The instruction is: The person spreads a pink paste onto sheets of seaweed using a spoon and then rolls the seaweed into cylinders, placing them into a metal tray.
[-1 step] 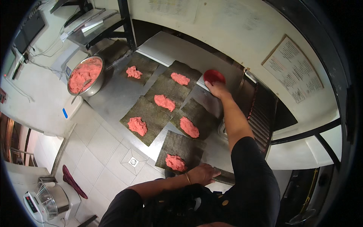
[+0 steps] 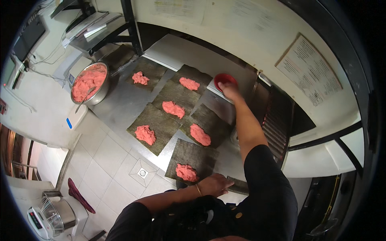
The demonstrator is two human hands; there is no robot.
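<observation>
My right hand (image 2: 229, 90) is at a small red bowl (image 2: 224, 78) on the far right of the steel table. Its fingertips reach over the near rim and their ends are hidden, so whether they grip is unclear. The bowl sits on a pale flat slab (image 2: 214, 89). At the near table edge, my left hand (image 2: 215, 184) has its fingers loosely extended, close to a dark green sheet (image 2: 237, 184). Beside it lies a seaweed-like sheet (image 2: 189, 150) bearing a pink paste mound (image 2: 187, 172). Several similar sheets with pink mounds (image 2: 173, 109) cover the table.
A steel mixing bowl (image 2: 102, 89) of pink paste with a spoon (image 2: 83, 100) stands at the left. A dark-framed shelf (image 2: 108, 34) rises behind it. A ridged grill-like unit (image 2: 275, 114) stands to the right. A mixer (image 2: 58, 215) is on the tiled floor.
My right hand has shifted slightly away from me, its fingertips farther over the red bowl's rim. The view has tilted a little. The left hand stays in place.
</observation>
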